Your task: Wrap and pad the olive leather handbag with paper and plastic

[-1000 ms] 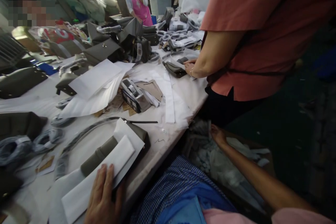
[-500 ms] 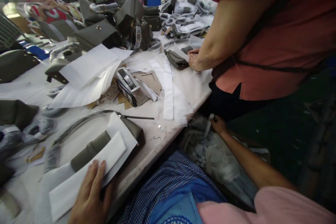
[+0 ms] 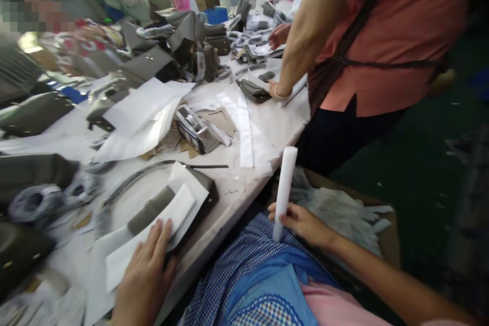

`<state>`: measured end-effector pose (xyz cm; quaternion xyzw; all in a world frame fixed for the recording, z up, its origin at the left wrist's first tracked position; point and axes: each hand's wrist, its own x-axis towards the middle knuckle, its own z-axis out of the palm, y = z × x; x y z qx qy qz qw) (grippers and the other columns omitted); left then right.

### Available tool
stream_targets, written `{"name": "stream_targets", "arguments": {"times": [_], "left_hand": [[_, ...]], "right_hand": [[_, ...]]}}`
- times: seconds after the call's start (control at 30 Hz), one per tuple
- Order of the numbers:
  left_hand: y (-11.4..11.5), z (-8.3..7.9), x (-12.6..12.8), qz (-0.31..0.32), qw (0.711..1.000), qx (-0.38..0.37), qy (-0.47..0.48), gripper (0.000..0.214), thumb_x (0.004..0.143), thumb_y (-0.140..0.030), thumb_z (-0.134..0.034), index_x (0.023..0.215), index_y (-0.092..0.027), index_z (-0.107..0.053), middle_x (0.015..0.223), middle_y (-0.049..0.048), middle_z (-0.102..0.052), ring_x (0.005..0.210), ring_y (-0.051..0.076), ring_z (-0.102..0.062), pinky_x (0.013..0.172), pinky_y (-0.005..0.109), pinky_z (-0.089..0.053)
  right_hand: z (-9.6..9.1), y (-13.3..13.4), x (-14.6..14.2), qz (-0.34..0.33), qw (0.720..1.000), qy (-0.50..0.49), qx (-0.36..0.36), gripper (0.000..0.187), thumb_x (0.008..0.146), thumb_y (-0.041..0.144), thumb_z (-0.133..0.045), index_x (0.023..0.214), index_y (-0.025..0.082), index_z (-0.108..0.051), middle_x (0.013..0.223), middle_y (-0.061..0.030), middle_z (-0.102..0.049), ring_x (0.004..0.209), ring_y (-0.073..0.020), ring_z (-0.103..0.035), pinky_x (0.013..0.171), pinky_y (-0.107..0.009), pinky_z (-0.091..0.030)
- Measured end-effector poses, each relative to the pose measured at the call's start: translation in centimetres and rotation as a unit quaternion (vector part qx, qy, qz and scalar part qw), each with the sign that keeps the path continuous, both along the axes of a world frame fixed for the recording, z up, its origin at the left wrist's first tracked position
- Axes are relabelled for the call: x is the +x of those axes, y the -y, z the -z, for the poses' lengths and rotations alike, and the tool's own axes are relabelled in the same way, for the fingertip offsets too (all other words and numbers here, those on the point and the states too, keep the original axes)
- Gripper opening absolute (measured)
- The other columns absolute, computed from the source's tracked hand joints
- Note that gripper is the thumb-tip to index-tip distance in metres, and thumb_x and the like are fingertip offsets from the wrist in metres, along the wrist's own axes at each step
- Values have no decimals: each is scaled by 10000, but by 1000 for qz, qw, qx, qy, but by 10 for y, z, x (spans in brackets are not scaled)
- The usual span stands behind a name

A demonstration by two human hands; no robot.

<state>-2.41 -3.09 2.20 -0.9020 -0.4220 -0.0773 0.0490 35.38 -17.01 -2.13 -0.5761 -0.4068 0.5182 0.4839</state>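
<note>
My left hand (image 3: 145, 275) lies flat with fingers stretched out on a white paper strip (image 3: 153, 234) that covers a grey leather bag piece (image 3: 153, 209) at the table's near edge. My right hand (image 3: 301, 221) is closed around a white rolled paper tube (image 3: 283, 191), held upright over my lap, just off the table's edge. Behind it sits a cardboard box (image 3: 385, 234) filled with white stuffing.
A person in an orange top (image 3: 382, 35) stands at the table's right side, hands on a grey pouch (image 3: 254, 91). Grey bags (image 3: 183, 46), white paper sheets (image 3: 141, 107), a tape dispenser (image 3: 196, 132), straps and coils crowd the white table (image 3: 233, 188). More people are at the far end.
My right hand came up out of the box of stuffing with a white rolled tube and moved toward my lap. My left hand stayed on the paper strip.
</note>
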Motion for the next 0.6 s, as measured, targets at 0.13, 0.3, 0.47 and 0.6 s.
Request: {"name": "stream_targets", "arguments": {"times": [0.13,0.3,0.47,0.6], "left_hand": [[-9,-30,2,-30,994,-90,-55,742,787,-105,-507,1503,-222,-351,1539,76,-427,1288,262,-554,1027,391,-509],[-27,-65,4,-12,980,-194,-51,791,712,-69,-550,1475,-222,-407,1513,74,-450,1261,249,-580,1063,379,-479],[-29,-69,2,11,979,-203,-20,789,708,-66,-538,1472,-215,-410,1506,82,-462,1291,236,-553,1086,365,-454],[-25,-72,3,9,980,-199,0,793,702,-82,-552,1475,-177,-402,1510,114,-457,1330,242,-512,1116,355,-421]], "right_hand": [[0,-6,-39,-111,967,193,120,449,973,462,-515,1359,239,-575,1074,-77,-702,1007,-241,-663,893,-377,-554],[-24,-55,-68,-184,833,414,318,431,986,206,-457,1400,289,-544,1148,-76,-669,1065,-235,-600,1001,-427,-477],[-23,-93,-122,-171,740,473,447,340,972,162,-498,1253,267,-658,1118,-44,-707,1057,-231,-568,1034,-433,-407],[-14,-112,-152,-77,725,487,481,262,998,221,-507,1162,291,-699,1110,-27,-710,996,-215,-572,904,-382,-421]]}}
